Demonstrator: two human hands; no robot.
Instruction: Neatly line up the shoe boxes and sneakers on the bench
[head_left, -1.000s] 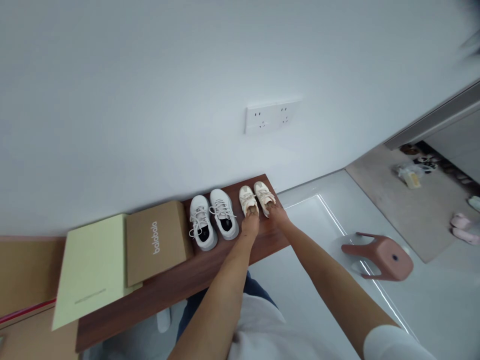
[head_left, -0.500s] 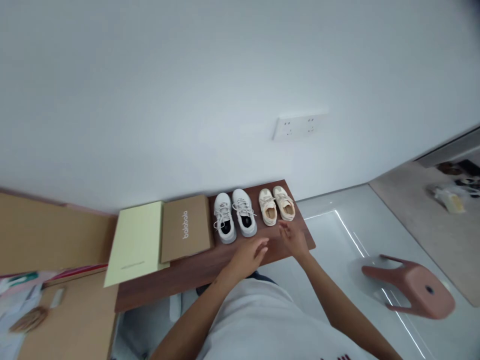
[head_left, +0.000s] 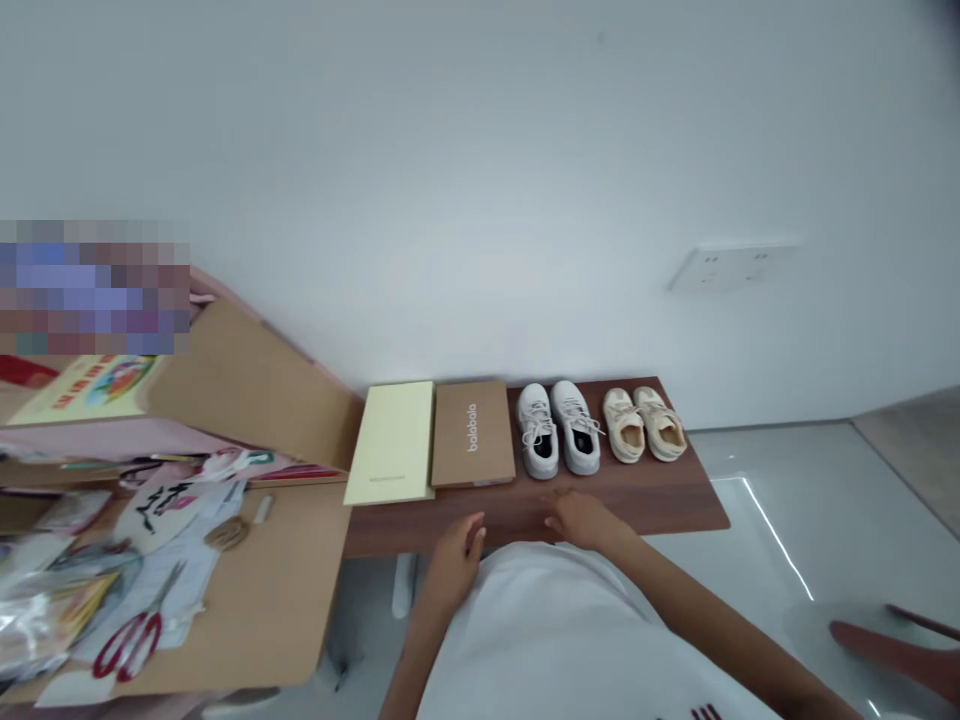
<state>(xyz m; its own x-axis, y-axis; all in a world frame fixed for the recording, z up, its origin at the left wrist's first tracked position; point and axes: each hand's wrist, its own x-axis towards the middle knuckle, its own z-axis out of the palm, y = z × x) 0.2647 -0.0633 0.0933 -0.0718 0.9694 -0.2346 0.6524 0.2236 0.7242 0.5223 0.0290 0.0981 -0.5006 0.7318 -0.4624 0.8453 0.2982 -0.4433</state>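
Note:
My left hand point(head_left: 456, 560) hovers at the front edge of a dark wooden table point(head_left: 630, 505), fingers apart and holding nothing. Just in front of the white sneakers point(head_left: 576, 430), my right hand point(head_left: 581, 518) is empty, its fingers loosely spread. Those white lace-up sneakers stand side by side, toes to the wall. Right of them sits a smaller pair of cream shoes point(head_left: 624, 425). To their left lies a brown shoebox point(head_left: 474, 435) marked "balabala", closed. A pale yellow box point(head_left: 393, 443) lies beside it at the table's left end.
On the left, a cardboard-coloured desk point(head_left: 277, 590) holds red-handled scissors point(head_left: 139, 635), papers, plastic bags and a brown coil point(head_left: 226, 534). A wall socket panel point(head_left: 735, 268) is at right. Part of a reddish stool point(head_left: 900, 655) shows at lower right.
My view has swung left, bringing more of the desk into sight. My right hand has moved from near the cream shoes to in front of the white sneakers; my left has moved toward the boxes.

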